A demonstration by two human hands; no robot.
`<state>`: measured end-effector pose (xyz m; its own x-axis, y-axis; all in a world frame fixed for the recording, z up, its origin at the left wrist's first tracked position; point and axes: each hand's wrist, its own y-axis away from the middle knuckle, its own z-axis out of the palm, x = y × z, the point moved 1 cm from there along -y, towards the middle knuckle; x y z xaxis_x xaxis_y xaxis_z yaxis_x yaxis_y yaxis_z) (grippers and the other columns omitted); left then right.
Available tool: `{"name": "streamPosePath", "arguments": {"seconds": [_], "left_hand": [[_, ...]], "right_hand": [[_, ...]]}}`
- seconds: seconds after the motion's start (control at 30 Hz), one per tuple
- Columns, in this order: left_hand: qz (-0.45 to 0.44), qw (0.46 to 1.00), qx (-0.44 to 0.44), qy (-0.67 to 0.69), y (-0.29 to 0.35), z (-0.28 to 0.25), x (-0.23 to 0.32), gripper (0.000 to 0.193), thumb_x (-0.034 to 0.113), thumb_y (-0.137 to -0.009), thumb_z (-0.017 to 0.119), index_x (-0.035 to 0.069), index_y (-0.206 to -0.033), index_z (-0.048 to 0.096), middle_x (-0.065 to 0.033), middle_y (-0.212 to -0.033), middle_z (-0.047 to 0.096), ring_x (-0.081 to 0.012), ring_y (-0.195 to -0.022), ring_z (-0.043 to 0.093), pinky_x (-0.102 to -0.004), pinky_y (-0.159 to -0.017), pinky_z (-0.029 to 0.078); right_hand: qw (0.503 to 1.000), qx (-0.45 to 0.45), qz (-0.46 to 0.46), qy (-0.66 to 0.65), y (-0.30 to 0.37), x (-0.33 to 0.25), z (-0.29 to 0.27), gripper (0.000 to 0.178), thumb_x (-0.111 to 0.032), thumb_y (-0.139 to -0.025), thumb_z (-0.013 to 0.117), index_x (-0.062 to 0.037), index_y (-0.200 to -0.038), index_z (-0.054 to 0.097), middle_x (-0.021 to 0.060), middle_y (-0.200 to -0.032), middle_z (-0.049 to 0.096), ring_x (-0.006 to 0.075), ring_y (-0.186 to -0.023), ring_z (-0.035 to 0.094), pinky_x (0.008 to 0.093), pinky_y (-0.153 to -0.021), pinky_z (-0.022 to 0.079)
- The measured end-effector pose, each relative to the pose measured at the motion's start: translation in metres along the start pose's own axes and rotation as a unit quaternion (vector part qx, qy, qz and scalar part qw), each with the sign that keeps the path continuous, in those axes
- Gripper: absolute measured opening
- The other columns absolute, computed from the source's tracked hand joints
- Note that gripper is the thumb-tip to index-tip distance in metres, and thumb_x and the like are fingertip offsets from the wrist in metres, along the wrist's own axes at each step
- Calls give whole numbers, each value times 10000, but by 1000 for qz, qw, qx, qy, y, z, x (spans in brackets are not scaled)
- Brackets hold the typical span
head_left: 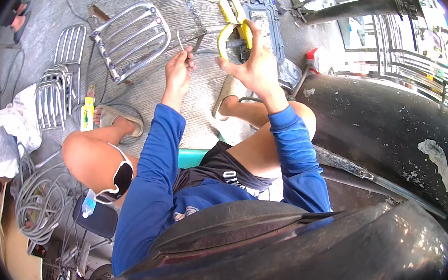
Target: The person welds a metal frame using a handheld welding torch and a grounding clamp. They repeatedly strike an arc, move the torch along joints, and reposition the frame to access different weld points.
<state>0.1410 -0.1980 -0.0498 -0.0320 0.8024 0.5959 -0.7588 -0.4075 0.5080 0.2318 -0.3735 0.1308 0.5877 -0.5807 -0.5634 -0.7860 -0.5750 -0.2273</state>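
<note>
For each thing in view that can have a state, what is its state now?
left hand: closed, pinching a thin metal rod.
thin metal rod: held upright, off the ground.
right hand: gripping the yellow-handled tool.
yellow-handled tool: held up, handles apart.
metal rack: lying flat on the concrete.
cable coil: coiled on the ground.

The person wears a bright blue long-sleeved shirt [153, 190] with a small pale print low on the front, black shorts [221, 167] with white lettering (too small to make out), and tan sandals [119, 120]; knees are bare.
</note>
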Motion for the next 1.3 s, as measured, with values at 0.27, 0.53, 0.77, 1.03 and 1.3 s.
{"name": "streamPosePath", "arguments": {"seconds": [0.27,0.53,0.77,1.03,1.3], "left_hand": [[15,998,9,61,-21,-12,3,302,192,-1148,563,-37,-1314,670,-53,-994,700,-133,-786,637,-320,-747,578],[8,999,23,31,-32,-21,1,325,241,-1173,510,-34,-1229,674,-70,-897,690,-137,-653,605,-321,-644,559],[27,993,112,-32,-28,-13,-3,367,303,-1135,582,-26,-1078,735,-66,-744,688,-131,-517,571,-292,-457,418],[9,975,150,-162,-17,1,10,409,324,-1140,561,-3,-959,727,-28,-717,631,-79,-561,540,-263,-451,371],[37,976,149,-154,-13,5,8,398,312,-1148,519,0,-987,706,-11,-703,586,-79,-546,510,-268,-461,381]], "right_hand": [[997,-39,-22,66,-20,11,29,1146,-474,-719,940,-128,-1641,353,190,-1163,652,389,-948,751,480,-789,645],[990,-110,47,78,-25,7,37,1106,-442,-744,932,-105,-1632,365,212,-1336,647,397,-1119,728,479,-916,618],[993,-102,24,61,-18,0,30,1112,-412,-739,945,-81,-1626,363,227,-1358,660,400,-1115,737,479,-911,618],[993,-89,30,68,-20,3,29,1084,-366,-742,933,-76,-1623,373,226,-1344,665,400,-1083,746,482,-877,629],[995,-76,5,67,-14,6,33,1100,-425,-743,927,-141,-1640,357,182,-1140,645,358,-809,737,474,-659,624]]}}
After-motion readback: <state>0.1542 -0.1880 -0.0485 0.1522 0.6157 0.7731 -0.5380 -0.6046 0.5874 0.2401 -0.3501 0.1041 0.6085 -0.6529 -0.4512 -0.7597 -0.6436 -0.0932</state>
